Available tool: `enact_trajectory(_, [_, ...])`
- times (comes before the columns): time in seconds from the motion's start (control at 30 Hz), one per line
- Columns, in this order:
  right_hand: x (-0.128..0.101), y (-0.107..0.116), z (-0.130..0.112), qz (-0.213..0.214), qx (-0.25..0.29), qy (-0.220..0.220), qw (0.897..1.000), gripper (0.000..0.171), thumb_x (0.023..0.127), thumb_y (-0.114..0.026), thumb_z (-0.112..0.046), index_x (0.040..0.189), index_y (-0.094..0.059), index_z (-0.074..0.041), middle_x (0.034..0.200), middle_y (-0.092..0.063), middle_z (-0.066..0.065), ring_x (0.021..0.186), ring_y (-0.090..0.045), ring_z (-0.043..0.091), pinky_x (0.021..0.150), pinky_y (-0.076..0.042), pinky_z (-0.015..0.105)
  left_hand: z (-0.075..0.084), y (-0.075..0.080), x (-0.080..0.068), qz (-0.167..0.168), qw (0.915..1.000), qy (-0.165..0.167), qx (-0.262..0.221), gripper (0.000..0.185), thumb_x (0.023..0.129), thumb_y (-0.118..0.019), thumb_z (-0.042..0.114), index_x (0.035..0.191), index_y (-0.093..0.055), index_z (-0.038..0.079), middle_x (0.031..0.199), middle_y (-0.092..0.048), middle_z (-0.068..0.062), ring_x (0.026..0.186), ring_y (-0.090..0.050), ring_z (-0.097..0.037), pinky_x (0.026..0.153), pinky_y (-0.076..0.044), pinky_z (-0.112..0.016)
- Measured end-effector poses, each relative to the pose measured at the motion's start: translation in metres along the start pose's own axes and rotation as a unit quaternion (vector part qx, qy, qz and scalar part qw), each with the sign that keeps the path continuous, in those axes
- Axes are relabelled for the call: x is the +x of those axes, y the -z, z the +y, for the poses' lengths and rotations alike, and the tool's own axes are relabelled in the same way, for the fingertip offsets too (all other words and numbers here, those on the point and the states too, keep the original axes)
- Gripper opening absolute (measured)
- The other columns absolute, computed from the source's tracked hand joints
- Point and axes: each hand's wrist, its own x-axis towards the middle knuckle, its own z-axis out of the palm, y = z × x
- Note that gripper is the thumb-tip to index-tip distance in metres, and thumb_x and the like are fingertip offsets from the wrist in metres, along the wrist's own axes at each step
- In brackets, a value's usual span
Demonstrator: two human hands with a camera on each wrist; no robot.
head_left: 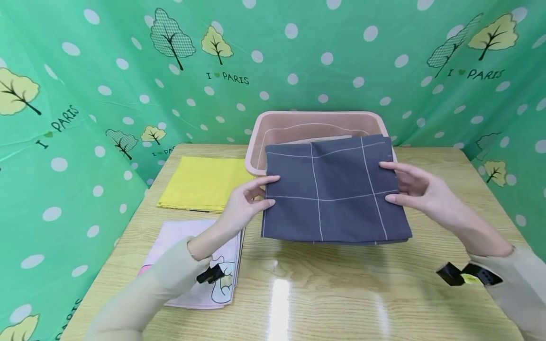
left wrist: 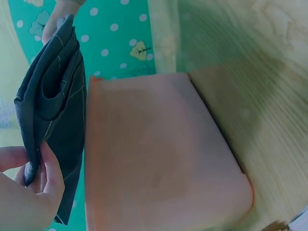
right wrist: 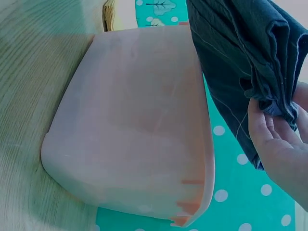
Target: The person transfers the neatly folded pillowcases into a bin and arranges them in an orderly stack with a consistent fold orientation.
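Observation:
A folded dark blue-grey cloth [head_left: 337, 189] with a white grid hangs between both hands, overlapping the front of a pink plastic bin [head_left: 254, 137] in the head view. My left hand [head_left: 243, 201] pinches its left edge, thumb in front. On the opposite edge my right hand [head_left: 422, 187] grips the cloth. Several folded layers of the cloth [left wrist: 57, 91] show from the side in the left wrist view. The right wrist view has the cloth [right wrist: 245, 62] above the bin's rim, with the right hand [right wrist: 284, 139] holding its end. Light-coloured fabric [head_left: 317, 140] shows inside the bin.
On the wooden table [head_left: 332, 293], a folded yellow cloth [head_left: 209, 182] lies left of the bin. Nearer, under the left forearm, is a folded pale lilac cloth [head_left: 183, 237] with a cartoon print. A green dotted curtain [head_left: 298, 57] encloses the back and sides.

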Motion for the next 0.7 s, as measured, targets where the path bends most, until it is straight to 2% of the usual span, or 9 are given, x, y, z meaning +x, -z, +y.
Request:
enact_trajectory(0.27, [0.012, 0.006, 0.001, 0.015, 0.035, -0.02, 0.999, 0.062, 0.082, -0.058, 0.001, 0.136, -0.034, -0.018, 0.11, -0.059, -0.008, 0.098, -0.057, 0.006, 0.075, -0.049, 0.021, 0.004, 0.005, 0.016, 0.006, 0.9998, 0.012, 0.016, 0.045, 0.076, -0.061, -0.006, 0.119, -0.056, 0.007, 0.092, -0.055, -0.005, 0.073, -0.052, -0.013, 0.063, -0.044, -0.021])
enact_trajectory(0.4, [0.018, 0.007, 0.002, 0.019, 0.062, -0.024, 0.998, 0.062, 0.082, -0.058, 0.001, 0.136, -0.034, -0.018, 0.112, -0.058, -0.008, 0.1, -0.056, 0.006, 0.076, -0.049, 0.021, 0.005, 0.007, 0.024, 0.005, 0.9997, 0.013, 0.021, 0.045, 0.077, -0.061, -0.005, 0.12, -0.056, 0.007, 0.094, -0.055, -0.003, 0.074, -0.052, -0.013, 0.064, -0.043, -0.021])
enact_trajectory(0.5, [0.022, 0.009, 0.002, 0.013, 0.107, -0.022, 0.994, 0.062, 0.083, -0.056, 0.005, 0.137, -0.034, -0.017, 0.115, -0.056, -0.007, 0.102, -0.055, 0.006, 0.077, -0.049, 0.021, 0.006, 0.008, 0.031, 0.006, 0.9996, 0.009, 0.027, 0.045, 0.076, -0.061, -0.005, 0.12, -0.055, 0.006, 0.094, -0.054, -0.001, 0.075, -0.052, -0.012, 0.068, -0.043, -0.019])
enact_trajectory(0.7, [0.03, 0.012, 0.002, 0.006, 0.19, -0.022, 0.981, 0.06, 0.083, -0.053, 0.008, 0.136, -0.035, -0.015, 0.115, -0.055, -0.004, 0.103, -0.055, 0.008, 0.079, -0.048, 0.022, 0.008, 0.011, 0.045, 0.002, 0.9996, 0.013, 0.025, 0.046, 0.075, -0.061, -0.007, 0.12, -0.054, 0.004, 0.083, -0.05, 0.001, 0.072, -0.05, -0.01, 0.064, -0.043, -0.018])
